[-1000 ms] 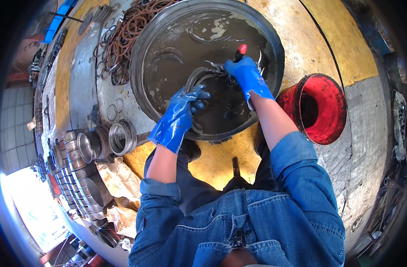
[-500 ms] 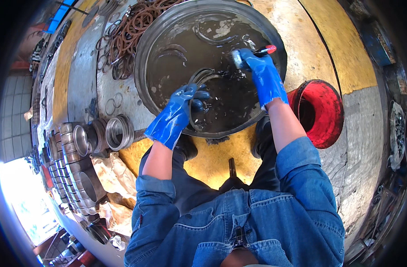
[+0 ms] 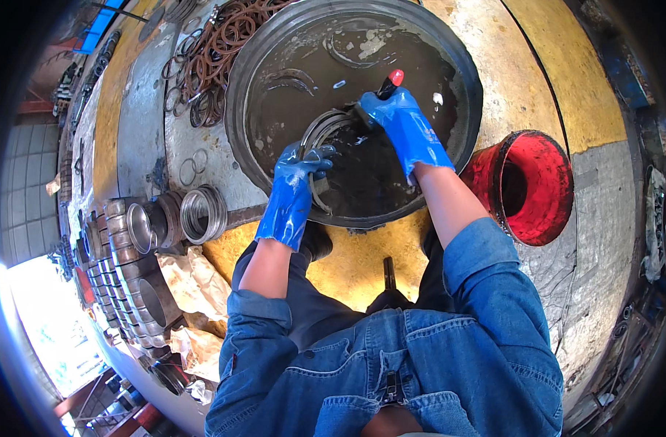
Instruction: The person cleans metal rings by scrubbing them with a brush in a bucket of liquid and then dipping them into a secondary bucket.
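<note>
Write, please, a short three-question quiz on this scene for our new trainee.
1. Which gloved hand holds the red-ended handle?
2. True or false: the red container is to the right of the round basin.
3. Choose one: the left hand grips
A) brown paper
B) curved metal
C) the red container

Key: 1. The right hand; 2. True; 3. B

The gloved right hand (image 3: 388, 111) has come back leftward from near the basin's right side, bringing the brush (image 3: 390, 84) from well apart to the upper end of the metal rings (image 3: 324, 127). The red handle tip, which pointed right half a second ago, now points up. The pale splash flecks on the dark liquid (image 3: 377, 171) have shifted.
</note>
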### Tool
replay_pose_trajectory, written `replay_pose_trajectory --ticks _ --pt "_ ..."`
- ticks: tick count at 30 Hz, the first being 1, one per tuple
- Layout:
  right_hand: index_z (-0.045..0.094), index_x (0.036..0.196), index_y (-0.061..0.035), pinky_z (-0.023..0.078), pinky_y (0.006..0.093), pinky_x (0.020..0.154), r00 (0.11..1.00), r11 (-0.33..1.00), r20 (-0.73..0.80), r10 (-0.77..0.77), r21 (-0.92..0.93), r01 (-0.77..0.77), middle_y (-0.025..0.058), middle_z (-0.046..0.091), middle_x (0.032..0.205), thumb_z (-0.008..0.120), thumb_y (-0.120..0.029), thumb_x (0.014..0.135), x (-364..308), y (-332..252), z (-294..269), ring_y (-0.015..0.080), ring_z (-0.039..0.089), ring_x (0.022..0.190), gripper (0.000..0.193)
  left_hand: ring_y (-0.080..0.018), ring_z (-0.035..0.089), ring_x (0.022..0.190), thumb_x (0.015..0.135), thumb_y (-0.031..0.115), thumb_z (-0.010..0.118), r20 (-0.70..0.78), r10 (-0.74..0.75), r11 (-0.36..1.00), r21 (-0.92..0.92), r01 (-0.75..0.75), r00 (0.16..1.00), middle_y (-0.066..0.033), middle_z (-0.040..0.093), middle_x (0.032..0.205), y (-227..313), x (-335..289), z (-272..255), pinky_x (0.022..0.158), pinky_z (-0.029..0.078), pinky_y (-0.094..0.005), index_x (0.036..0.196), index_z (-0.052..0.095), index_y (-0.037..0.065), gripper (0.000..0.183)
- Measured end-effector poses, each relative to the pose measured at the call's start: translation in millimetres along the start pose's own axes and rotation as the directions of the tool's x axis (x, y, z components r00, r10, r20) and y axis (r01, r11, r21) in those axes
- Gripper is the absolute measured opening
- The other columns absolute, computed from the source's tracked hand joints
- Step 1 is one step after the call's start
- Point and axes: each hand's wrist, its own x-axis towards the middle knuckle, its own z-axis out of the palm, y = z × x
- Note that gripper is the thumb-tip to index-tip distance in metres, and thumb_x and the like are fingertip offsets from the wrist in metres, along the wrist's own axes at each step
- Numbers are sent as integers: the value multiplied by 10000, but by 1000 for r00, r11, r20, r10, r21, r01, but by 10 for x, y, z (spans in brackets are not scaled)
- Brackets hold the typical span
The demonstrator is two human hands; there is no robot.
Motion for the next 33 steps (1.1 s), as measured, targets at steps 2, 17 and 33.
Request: replay_pose_trajectory --ticks 2,17,33 --pt "750 918 -2 539 335 711 995 990 97 -13 140 0 107 727 789 728 -302 829 15 -37 -1 152 675 736 314 -162 695 835 924 120 662 28 11 1000 14 -12 1000 -107 747 1095 -2 12 16 729 529 -249 1225 648 12 321" --pt "730 963 4 547 372 772 996 993 -63 57 -99 -63 152 727 809 686 -275 806 74 155 -153 254 711 783 323 -94 601 716 948 234 687 88 -60 995 81 53 994 -70 750 1006 167 14 194 637 465 -238 1146 695 51 269" --pt "722 1104 38 551 306 800 967 874 -229 -107 441 201 102 749 1000 712 -279 906 -221 295 -791 164 704 901 374 -155 659 827 1024 352 600 283 -154 896 -364 255 947 -117 729 1106 44 83 289 741 564 -315 1306 600 21 435"
